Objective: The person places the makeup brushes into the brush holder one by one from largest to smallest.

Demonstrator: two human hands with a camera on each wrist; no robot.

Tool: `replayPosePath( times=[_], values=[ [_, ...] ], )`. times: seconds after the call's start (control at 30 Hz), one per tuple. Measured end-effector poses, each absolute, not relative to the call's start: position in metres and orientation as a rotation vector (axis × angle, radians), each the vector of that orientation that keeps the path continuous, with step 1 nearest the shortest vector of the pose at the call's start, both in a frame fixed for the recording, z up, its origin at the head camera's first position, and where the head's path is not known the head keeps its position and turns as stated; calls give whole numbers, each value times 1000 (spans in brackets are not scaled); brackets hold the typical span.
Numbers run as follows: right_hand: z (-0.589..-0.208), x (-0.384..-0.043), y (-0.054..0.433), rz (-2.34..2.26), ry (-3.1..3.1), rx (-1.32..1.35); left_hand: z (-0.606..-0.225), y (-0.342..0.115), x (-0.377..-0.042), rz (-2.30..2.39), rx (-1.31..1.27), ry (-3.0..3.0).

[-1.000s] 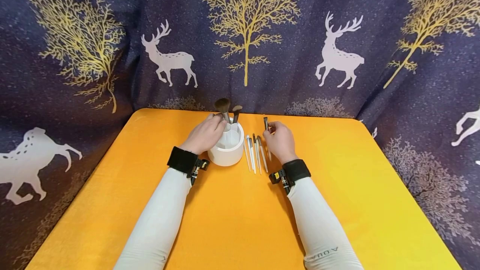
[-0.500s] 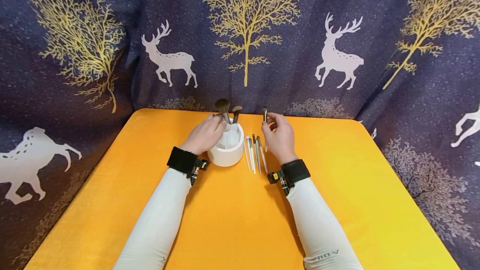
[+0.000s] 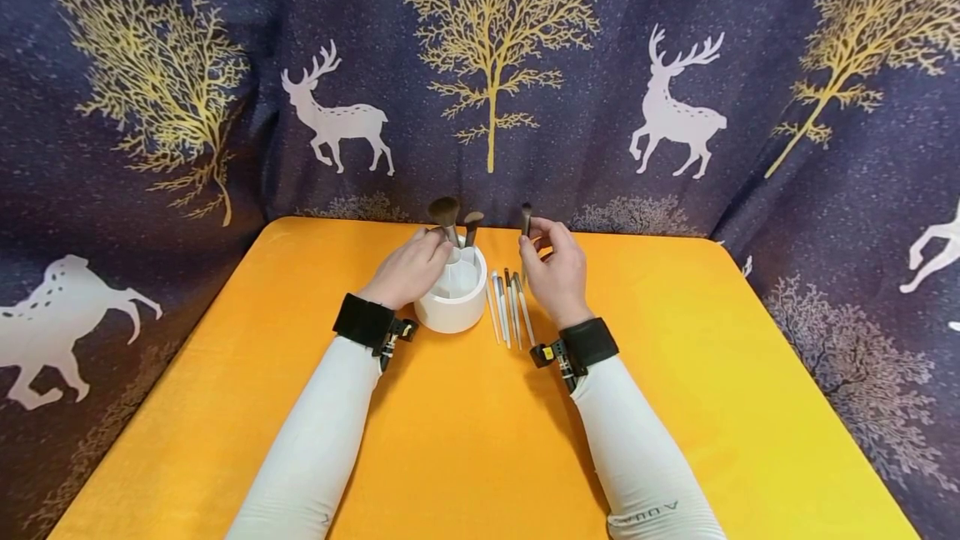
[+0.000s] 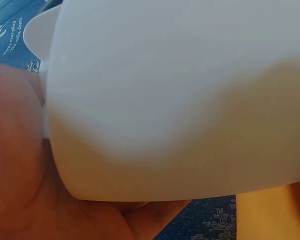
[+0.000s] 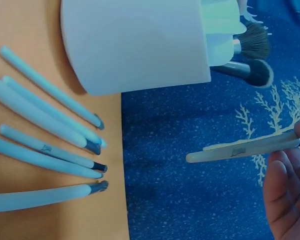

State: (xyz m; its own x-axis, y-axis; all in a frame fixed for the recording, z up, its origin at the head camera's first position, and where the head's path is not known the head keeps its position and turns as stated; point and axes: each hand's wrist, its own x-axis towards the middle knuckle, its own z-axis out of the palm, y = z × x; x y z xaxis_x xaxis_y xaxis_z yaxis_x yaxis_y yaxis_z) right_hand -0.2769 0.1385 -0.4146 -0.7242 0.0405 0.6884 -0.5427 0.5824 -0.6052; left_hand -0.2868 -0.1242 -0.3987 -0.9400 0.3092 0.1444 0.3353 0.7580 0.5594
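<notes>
A white round makeup brush holder [image 3: 452, 317] with inner compartments stands on the table. My left hand [image 3: 407, 270] grips its left rim; in the left wrist view the holder's white wall [image 4: 165, 100] hides most of the fingers. Two brushes stand in the holder, one with a large fluffy head [image 3: 444, 211] and one smaller [image 3: 472, 221]. My right hand [image 3: 557, 275] pinches a slim makeup brush [image 5: 240, 149] near its dark head, bristles up and pale handle down. It is raised off the table, to the right of the holder and apart from it.
Several slim brushes [image 3: 510, 311] with pale handles lie side by side on the orange table [image 3: 465, 432], between the holder and my right arm. Behind the table's far edge hangs a dark blue curtain [image 3: 555, 148] with deer and trees.
My right hand has lifted the makeup brush from beside the loose brushes, moving up and slightly left and tilting it more upright. The left hand and holder have stayed still.
</notes>
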Motion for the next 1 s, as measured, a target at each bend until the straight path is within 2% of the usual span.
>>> replayPosePath(
  times=[1.0],
  values=[
    [-396, -263, 121, 1142, -1936, 555, -399, -124, -288, -920, -526, -2897]
  ],
)
